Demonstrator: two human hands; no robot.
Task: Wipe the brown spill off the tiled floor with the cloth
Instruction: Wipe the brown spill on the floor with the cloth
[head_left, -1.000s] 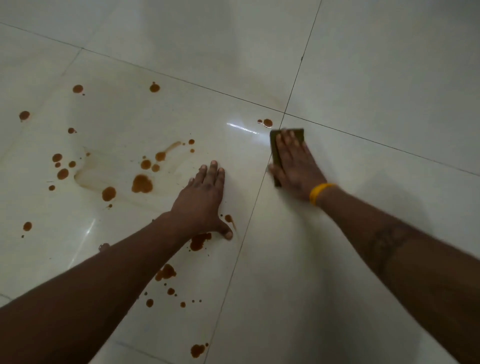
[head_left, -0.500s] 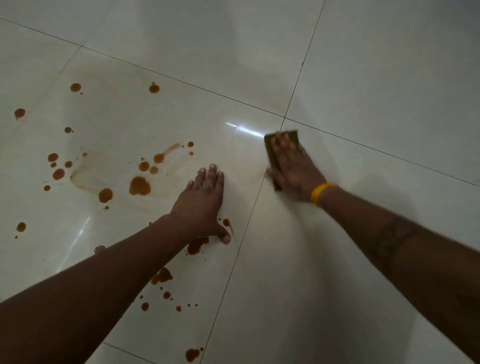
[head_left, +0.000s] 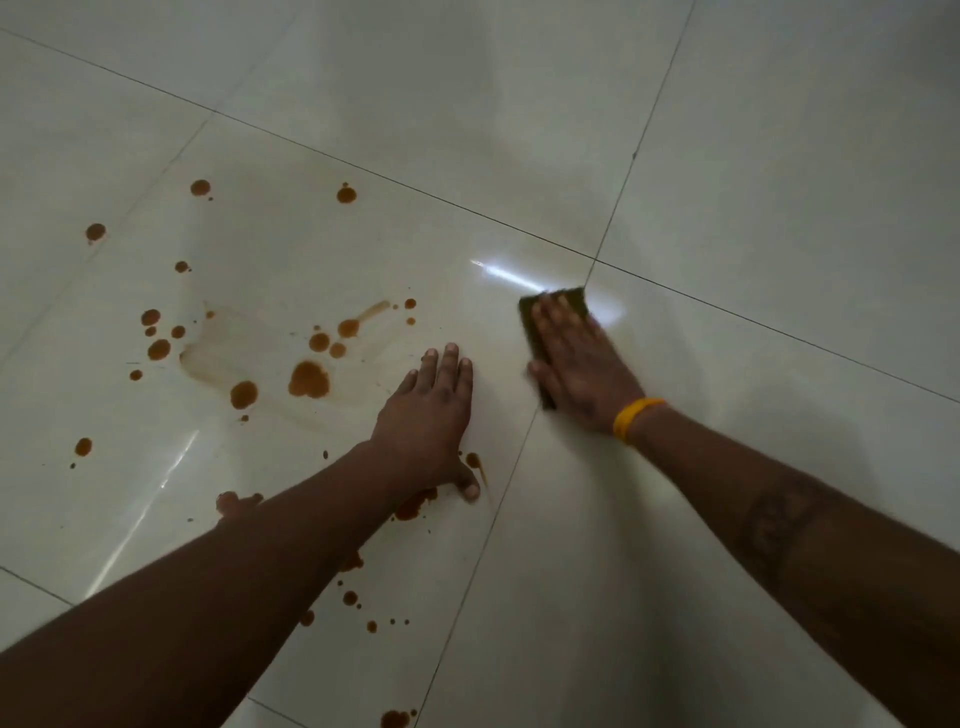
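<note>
Brown spill drops (head_left: 308, 379) lie scattered over the glossy white tile on the left, with a pale smear (head_left: 208, 358) among them and more drops near the bottom (head_left: 395, 718). My left hand (head_left: 431, 415) rests flat on that tile, fingers spread, holding nothing, its thumb beside a small drop (head_left: 472, 460). My right hand (head_left: 582, 364) presses flat on a dark olive folded cloth (head_left: 569, 299) lying across the grout line near the tile corner. A yellow band (head_left: 634, 418) circles the right wrist.
Large white floor tiles (head_left: 779, 156) with dark grout lines fill the whole view. A bright light glare (head_left: 504, 274) reflects just left of the cloth. Both my forearms reach in from the bottom corners.
My right hand has slid the cloth leftward across the grout line, over the two small drops that lay near the tile corner; they no longer show. The left hand has stayed put.
</note>
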